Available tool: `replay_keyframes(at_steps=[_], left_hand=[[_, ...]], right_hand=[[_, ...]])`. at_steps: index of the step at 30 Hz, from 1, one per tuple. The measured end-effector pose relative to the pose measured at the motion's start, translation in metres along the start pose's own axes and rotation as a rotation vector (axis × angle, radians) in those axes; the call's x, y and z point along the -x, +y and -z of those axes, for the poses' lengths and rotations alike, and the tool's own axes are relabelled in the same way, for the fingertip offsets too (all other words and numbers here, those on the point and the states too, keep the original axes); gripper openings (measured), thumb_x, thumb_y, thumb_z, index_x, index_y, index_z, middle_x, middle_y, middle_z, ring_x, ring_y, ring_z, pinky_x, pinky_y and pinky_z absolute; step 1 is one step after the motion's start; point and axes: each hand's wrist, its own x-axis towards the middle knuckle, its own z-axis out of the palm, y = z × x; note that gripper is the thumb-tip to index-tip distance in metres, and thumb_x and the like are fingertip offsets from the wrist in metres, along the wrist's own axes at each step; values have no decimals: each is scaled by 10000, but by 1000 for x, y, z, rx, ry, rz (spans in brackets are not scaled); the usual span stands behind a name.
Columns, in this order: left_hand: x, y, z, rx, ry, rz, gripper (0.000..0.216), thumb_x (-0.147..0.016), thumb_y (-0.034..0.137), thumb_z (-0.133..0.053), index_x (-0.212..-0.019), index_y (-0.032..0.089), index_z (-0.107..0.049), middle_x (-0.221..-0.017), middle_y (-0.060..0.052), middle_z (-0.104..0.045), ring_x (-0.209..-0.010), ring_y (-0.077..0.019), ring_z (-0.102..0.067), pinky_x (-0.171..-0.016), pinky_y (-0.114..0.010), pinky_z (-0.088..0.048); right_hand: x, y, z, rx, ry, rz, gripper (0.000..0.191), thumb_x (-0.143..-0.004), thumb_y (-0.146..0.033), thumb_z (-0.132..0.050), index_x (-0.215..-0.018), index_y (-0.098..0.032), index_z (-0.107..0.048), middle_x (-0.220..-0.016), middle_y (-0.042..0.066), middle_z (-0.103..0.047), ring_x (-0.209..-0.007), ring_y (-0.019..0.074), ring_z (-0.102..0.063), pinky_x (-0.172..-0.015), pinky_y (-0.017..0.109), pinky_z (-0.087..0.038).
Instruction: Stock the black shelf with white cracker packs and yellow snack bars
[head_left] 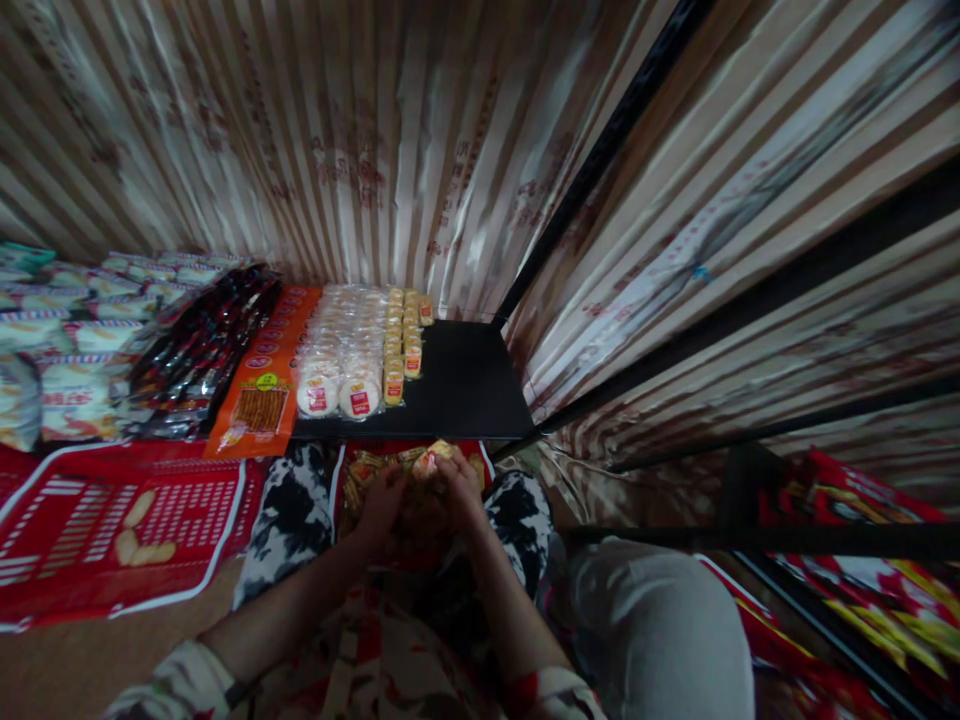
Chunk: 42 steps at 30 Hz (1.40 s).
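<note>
My left hand (381, 508) and my right hand (459, 490) are close together over a red carton (352, 470) full of small yellow snack packets that rests between my knees. Both hands have their fingers curled round a bunch of these yellow packets (429, 458), held just above the carton's far edge. A black shelf (469, 385) lies right beyond the hands. On it stand rows of round white cracker packs (341, 350) and a column of small yellow packets (401, 345).
To the left on the shelf lie orange flat packs (262, 390), dark red-black packs (202, 350) and white-green bags (67, 350). A red carton flap (120, 530) lies at lower left. Striped plastic sheeting backs the shelf. Black frame bars (750, 540) cross the right side.
</note>
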Motion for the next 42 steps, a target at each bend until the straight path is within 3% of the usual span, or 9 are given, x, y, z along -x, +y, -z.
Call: replay_keyframes(at_steps=[5,9,15,18,22,27,33,37,42], left_hand=[[12,18,-5,251,-84,23,258,-782,248,-525,-1012,156,-597,-965,-68,-687,-861,-182,-650,-771,-303,-516],[9,31,-5,244,-3,-66,265,-716,295,-625,-938,153,-622,-812,-48,-696,-754,-176,-653,-675,-276,-519],[-17,41,-3,197,55,-160,235,-735,278,-587,-934,156,-614,-711,-2,-644,-620,-115,-603,-588,-220,-488],[-26,51,-2,50,60,-301,238,-737,245,-561,-949,149,-614,-700,14,-585,-584,-93,-555,-579,-211,-476],[-31,69,-2,-231,-15,-555,219,-744,218,-542,-938,182,-637,-848,-9,-578,-650,-90,-557,-666,-231,-489],[-35,82,-8,-346,14,-650,330,-794,239,-499,-1114,198,-571,-1003,-47,-588,-674,-97,-577,-749,-285,-509],[-38,80,-28,-218,46,-659,444,-836,268,-428,-1268,168,-439,-1282,-130,-493,-1027,-178,-584,-892,-344,-493],[-42,80,-39,-218,3,-584,433,-871,292,-355,-1260,142,-470,-1340,-124,-478,-1276,-189,-414,-1102,-373,-299],[-53,85,-45,-150,-40,-451,485,-883,311,-345,-1331,140,-418,-1444,-98,-384,-1349,-168,-317,-1146,-335,-193]], right_hand=[[0,-11,-9,-221,134,-61,499,-597,-363,-695,-1048,-199,-558,-723,-13,-653,-602,139,-603,-554,239,-490],[5,-15,-14,-239,81,-71,474,-567,-396,-725,-984,-225,-578,-808,-13,-668,-709,155,-632,-639,256,-514],[-5,-23,-2,68,-92,-16,326,-602,-462,-705,-745,-201,-572,-656,-23,-638,-597,136,-591,-559,235,-472],[-14,-36,4,253,-193,59,297,-592,-439,-717,-701,-187,-604,-639,-13,-637,-619,138,-598,-609,245,-480],[-23,-54,4,347,-324,169,295,-638,-351,-690,-897,-217,-652,-794,1,-685,-714,146,-624,-679,251,-495],[-42,-60,0,469,-304,275,236,-689,-328,-634,-882,-197,-666,-762,-8,-668,-611,118,-573,-582,210,-461],[-79,-64,-12,586,-78,383,239,-746,-336,-568,-919,-194,-652,-762,4,-666,-661,143,-595,-631,234,-474],[-99,-70,-26,741,-15,400,228,-750,-293,-555,-932,-201,-655,-756,3,-660,-649,142,-592,-637,236,-467],[-116,-72,-40,814,1,428,241,-752,-256,-553,-963,-200,-655,-785,9,-658,-653,135,-586,-622,224,-455]])
